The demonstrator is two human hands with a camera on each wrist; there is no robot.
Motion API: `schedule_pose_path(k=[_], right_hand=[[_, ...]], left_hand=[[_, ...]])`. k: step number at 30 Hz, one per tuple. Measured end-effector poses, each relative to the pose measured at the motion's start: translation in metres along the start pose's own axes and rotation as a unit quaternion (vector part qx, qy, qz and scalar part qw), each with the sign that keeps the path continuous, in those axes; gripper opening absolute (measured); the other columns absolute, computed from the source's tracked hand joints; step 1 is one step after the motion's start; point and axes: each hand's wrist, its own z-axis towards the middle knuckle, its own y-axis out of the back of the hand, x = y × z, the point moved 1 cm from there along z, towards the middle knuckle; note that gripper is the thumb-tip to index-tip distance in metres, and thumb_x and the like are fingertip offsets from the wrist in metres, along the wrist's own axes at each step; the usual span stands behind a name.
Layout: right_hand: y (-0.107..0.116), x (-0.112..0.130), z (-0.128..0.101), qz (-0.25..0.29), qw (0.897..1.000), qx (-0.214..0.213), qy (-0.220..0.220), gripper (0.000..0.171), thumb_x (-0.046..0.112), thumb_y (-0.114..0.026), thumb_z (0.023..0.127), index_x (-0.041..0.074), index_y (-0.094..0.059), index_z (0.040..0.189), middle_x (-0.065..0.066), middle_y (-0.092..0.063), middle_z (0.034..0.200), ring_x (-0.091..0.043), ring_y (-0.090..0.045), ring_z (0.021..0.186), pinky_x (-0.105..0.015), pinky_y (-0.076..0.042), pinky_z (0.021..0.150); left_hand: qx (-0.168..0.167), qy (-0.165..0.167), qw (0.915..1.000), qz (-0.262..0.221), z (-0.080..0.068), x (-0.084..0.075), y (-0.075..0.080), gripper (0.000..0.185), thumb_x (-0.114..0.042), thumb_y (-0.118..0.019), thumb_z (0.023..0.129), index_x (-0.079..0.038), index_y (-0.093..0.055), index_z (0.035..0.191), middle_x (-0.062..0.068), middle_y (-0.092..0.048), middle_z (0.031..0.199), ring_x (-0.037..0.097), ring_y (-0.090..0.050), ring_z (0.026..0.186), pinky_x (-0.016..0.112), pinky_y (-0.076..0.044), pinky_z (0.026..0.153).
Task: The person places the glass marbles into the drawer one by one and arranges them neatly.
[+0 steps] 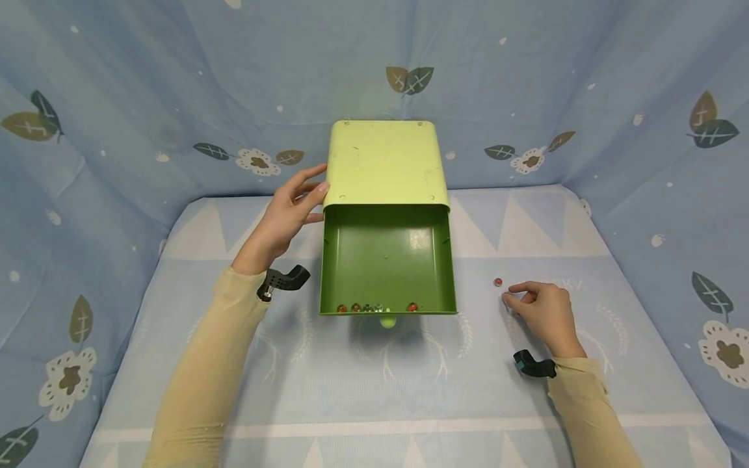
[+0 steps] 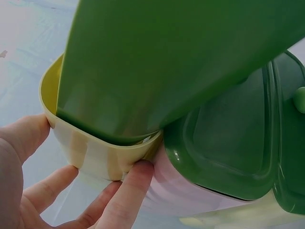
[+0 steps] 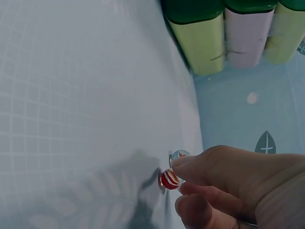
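My left hand [image 1: 282,218] steadies the left side of a light green drawer unit [image 1: 383,159]; its fingertips press the yellow-green casing [image 2: 90,155] in the left wrist view. The green top drawer [image 1: 383,253] is pulled out. Several marbles [image 1: 412,307] lie along its front wall, above a round knob [image 1: 388,321]. On the cloth to the right, my right hand [image 1: 544,313] is low, thumb and forefinger bent with a small gap. A red-and-white marble [image 3: 170,179] lies by their tips. The thumb partly covers a clear marble [image 3: 180,155] beside it.
More drawers with green fronts [image 2: 228,129] and pink or yellow casings are stacked under the top one. The unit stands near the back of the table [image 1: 351,390], close to a blue patterned curtain [image 1: 374,39] that encloses the back and sides.
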Motion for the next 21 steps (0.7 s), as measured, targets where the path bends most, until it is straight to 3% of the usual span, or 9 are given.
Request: schedule_pose_path(k=[21], right_hand=[[-0.0027,-0.0067,0.0005,-0.004,1.0,0.013,-0.022,0.023,0.014,-0.087,0.097,-0.008,-0.083,0.105,0.001,-0.064,0.061,-0.019,-0.052,0.052,-0.028,-0.037,0.046]], left_hand=[[0.001,-0.001,1.0,0.001,-0.0007,-0.0019,-0.0005,0.06,-0.038,-0.061,0.115,-0.025,-0.041,0.171,0.017,-0.046,0.161,0.036,-0.056,0.141,0.056,-0.056,0.111]])
